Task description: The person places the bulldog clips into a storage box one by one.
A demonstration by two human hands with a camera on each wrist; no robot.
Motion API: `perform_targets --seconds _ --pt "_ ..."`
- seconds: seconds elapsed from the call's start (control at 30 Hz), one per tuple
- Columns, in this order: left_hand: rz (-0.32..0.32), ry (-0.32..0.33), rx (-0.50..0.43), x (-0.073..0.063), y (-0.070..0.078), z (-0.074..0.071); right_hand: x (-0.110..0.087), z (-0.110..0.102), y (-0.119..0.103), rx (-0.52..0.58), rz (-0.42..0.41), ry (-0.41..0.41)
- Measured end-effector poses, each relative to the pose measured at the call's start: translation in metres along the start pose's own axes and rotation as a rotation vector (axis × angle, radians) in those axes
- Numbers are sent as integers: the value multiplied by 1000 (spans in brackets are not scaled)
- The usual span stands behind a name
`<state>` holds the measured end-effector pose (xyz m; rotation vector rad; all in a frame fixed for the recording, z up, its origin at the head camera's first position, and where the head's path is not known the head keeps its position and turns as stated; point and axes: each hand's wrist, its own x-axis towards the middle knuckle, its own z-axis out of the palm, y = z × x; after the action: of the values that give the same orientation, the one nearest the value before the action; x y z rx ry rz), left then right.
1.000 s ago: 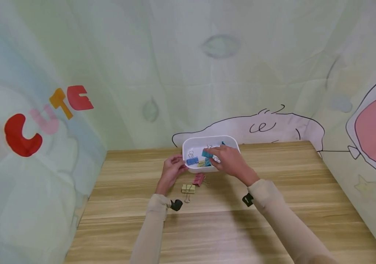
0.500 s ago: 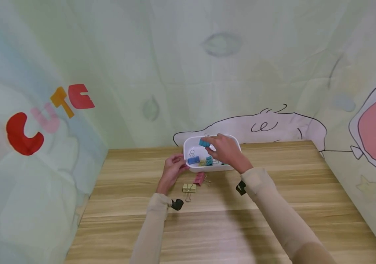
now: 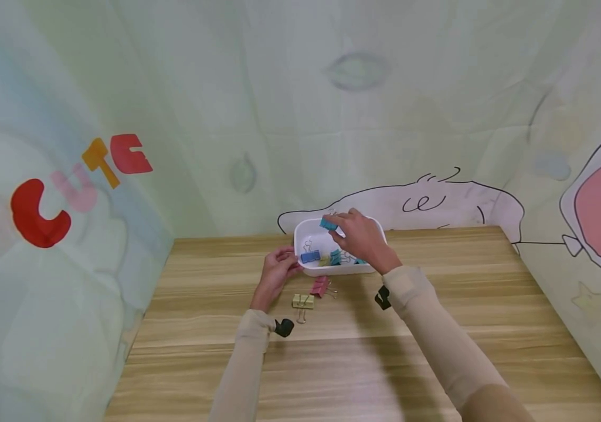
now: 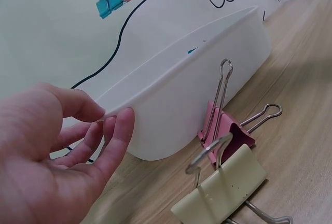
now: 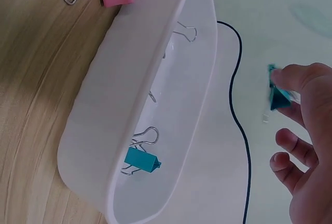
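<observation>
My left hand (image 3: 276, 272) pinches the left end of a white plastic box (image 4: 171, 94) at its rim, thumb above and fingertips against the wall. Above the box, my right hand (image 3: 357, 235) holds a teal binder clip (image 4: 110, 3) between thumb and fingers. Inside the box lie a blue binder clip (image 3: 310, 257), a yellow one (image 3: 324, 261) and teal ones (image 5: 141, 159). On the table in front of the box are a pink binder clip (image 4: 223, 130) and a pale yellow binder clip (image 4: 223, 189), close together.
The box stands at the back of a wood-grain table (image 3: 332, 363), close to a printed cloth backdrop (image 3: 300, 117). More cloth hangs along the left and right sides of the table.
My right hand has lifted the teal binder clip up and back from low inside the box to above it. My left hand stays at the box's left end.
</observation>
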<state>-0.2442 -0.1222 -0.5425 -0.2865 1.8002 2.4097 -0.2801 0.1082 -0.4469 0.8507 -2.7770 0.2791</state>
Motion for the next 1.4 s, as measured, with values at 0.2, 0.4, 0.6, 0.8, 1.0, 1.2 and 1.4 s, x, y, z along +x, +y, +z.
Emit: perform_targets --seconds 0.2,0.4,0.6,0.8,1.0,1.2,1.4 --pt "10 -5 -9 -1 -1 0 -5 4 1 26 -28 -12" --pt "0 -3 -1 2 -1 -2 -13 2 -1 96 -51 -11" --pt "-15 -5 0 3 1 -3 -24 1 -12 98 -79 -2" --pt "-4 -11 -2 2 0 -1 -33 11 -25 115 -126 4" --pt "8 -11 -2 3 -2 -2 -46 24 -39 133 -189 -4" --pt "4 -10 -4 3 -2 -3 -62 38 -52 173 -255 -25" --pt "-10 -1 7 2 -2 -2 -74 55 -60 197 -311 -17"
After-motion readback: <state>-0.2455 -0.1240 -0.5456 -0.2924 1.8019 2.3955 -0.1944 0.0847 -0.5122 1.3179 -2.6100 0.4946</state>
